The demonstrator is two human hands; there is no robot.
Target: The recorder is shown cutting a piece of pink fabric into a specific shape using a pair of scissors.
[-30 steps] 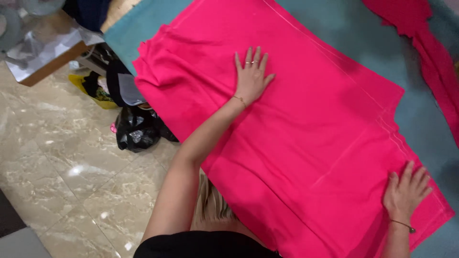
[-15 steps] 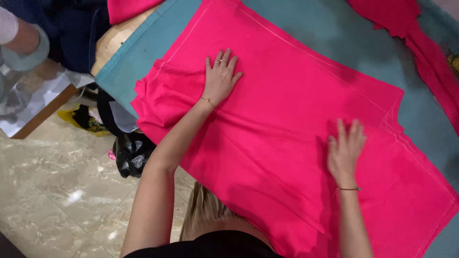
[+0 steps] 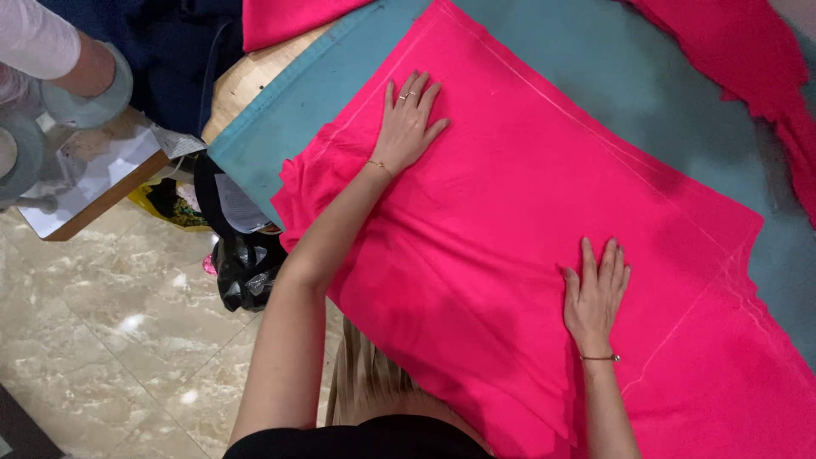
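A large bright pink cloth point(image 3: 527, 178) lies spread over a teal-covered table point(image 3: 552, 38). My left hand point(image 3: 408, 119) rests flat on the cloth near its upper left corner, fingers apart, a ring on one finger and a thin bracelet at the wrist. Lower right, my right hand point(image 3: 595, 293) presses flat on the cloth as well, fingers spread, a thin bracelet at the wrist. Neither hand grips anything.
More pink fabric point(image 3: 739, 59) lies at the table's far right and another piece point(image 3: 289, 17) at the top. Another person's sleeve and arm point(image 3: 59, 51) show at the upper left above a wooden board. A black bag point(image 3: 242, 268) sits on the marble floor point(image 3: 110, 340).
My right hand has slid left along the cloth from its lower right corner toward the middle. The left hand has stayed flat on the cloth's upper left part while the view shifted.
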